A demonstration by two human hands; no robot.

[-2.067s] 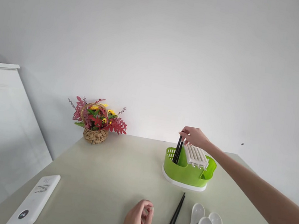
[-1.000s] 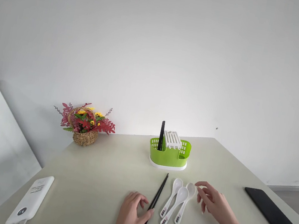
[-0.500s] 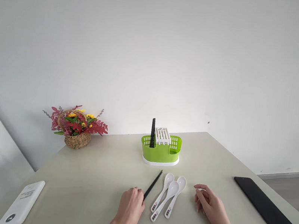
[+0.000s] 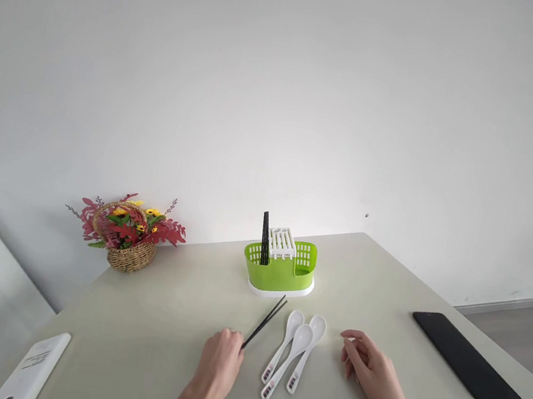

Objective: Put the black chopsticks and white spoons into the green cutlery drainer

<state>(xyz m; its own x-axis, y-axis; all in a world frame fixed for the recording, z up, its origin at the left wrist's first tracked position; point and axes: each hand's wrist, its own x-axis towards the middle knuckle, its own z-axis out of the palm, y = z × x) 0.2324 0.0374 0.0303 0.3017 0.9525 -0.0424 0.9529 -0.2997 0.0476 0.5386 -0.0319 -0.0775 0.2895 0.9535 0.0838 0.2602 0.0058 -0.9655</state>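
Note:
My left hand (image 4: 219, 361) grips the near end of a pair of black chopsticks (image 4: 267, 320), whose far tips splay slightly and point toward a green cutlery caddy (image 4: 279, 274). The caddy stands at the back of the table with a white slotted insert and two black chopsticks (image 4: 264, 238) upright in its left part. Three white plastic spoons (image 4: 293, 354) lie side by side just right of the chopsticks. My right hand (image 4: 368, 365) rests on the table right of the spoons, fingers loosely curled and holding nothing.
A wicker basket of red and yellow flowers (image 4: 128, 235) stands at the back left. A white device (image 4: 32, 368) lies at the front left edge. A flat black slab (image 4: 467, 357) lies on the right. The beige table (image 4: 166, 318) meets a white wall.
My right hand left the chopsticks standing in the caddy and came down beside the spoons. My left hand closed on the loose chopsticks and raised their near end. The view shifted right.

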